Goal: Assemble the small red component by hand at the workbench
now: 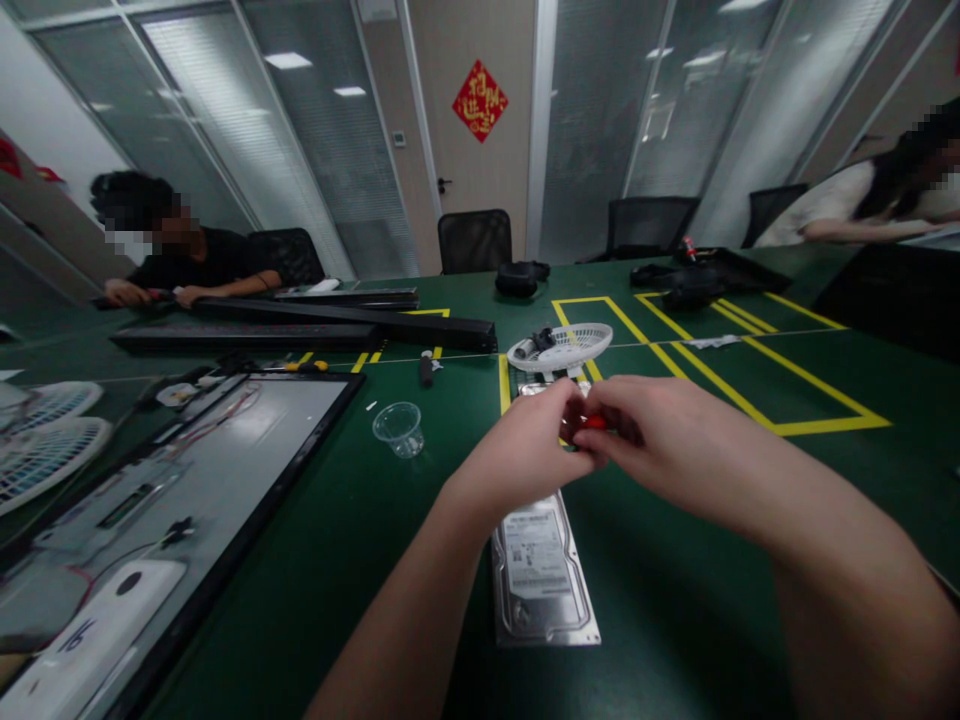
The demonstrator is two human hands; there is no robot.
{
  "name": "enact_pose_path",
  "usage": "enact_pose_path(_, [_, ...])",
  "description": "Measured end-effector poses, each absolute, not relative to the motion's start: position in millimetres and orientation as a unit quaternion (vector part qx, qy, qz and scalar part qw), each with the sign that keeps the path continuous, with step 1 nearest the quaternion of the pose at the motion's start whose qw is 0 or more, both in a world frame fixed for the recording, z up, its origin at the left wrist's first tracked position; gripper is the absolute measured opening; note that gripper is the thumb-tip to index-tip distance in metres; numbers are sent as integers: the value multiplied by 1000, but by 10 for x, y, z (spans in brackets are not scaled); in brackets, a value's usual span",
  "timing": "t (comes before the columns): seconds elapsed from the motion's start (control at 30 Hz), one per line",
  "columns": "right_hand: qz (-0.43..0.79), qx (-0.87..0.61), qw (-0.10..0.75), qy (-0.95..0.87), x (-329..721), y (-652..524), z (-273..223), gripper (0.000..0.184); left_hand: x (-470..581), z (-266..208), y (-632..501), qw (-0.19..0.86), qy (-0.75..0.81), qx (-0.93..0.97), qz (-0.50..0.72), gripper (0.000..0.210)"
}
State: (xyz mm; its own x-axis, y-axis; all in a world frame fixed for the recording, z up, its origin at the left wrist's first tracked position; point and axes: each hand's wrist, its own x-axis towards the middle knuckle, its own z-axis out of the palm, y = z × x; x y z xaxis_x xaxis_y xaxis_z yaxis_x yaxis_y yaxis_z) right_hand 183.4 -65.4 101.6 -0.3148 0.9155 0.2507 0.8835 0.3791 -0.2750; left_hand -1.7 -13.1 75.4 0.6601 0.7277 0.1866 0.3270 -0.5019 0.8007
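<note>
My left hand (536, 440) and my right hand (660, 440) meet above the green table (360, 560), fingers pinched together on a small red object (594, 423), mostly hidden between them. Below my hands a silver hard drive (541, 580) lies flat with its label up. A second drive (534, 388) shows just beyond my left hand. A white round basket (562, 347) with dark small parts stands farther back.
A clear plastic cup (400, 428) stands left of my hands. An opened flat screen (150, 500) lies at left, white fan grilles (45, 440) beyond it. Long black bars (300, 325) lie before a seated person (180, 255). Another person (862, 205) sits far right. Yellow tape lines (750, 385) mark the table.
</note>
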Motion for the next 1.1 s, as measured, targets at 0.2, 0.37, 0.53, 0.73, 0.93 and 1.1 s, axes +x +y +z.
enact_pose_path(0.2, [36,-520,209,-828,1844,-681,1047,24,-32,746,-138,379,312,829,269,31])
enact_pose_path(0.37, [35,-496,217,-840,1854,-668,1055,30,-26,750,-142,375,306,830,278,27])
enact_pose_path(0.53, [29,-562,185,-806,1836,-658,1035,11,-15,743,-130,385,308,830,263,27])
enact_pose_path(0.73, [53,-505,208,-836,1838,-694,1049,27,-32,751,-150,376,307,827,284,29])
enact_pose_path(0.93, [33,-531,193,-825,1842,-653,1011,20,-19,755,-150,377,305,828,279,27])
enact_pose_path(1.1, [29,-553,193,-810,1848,-670,1025,13,-18,749,-140,383,305,829,269,28])
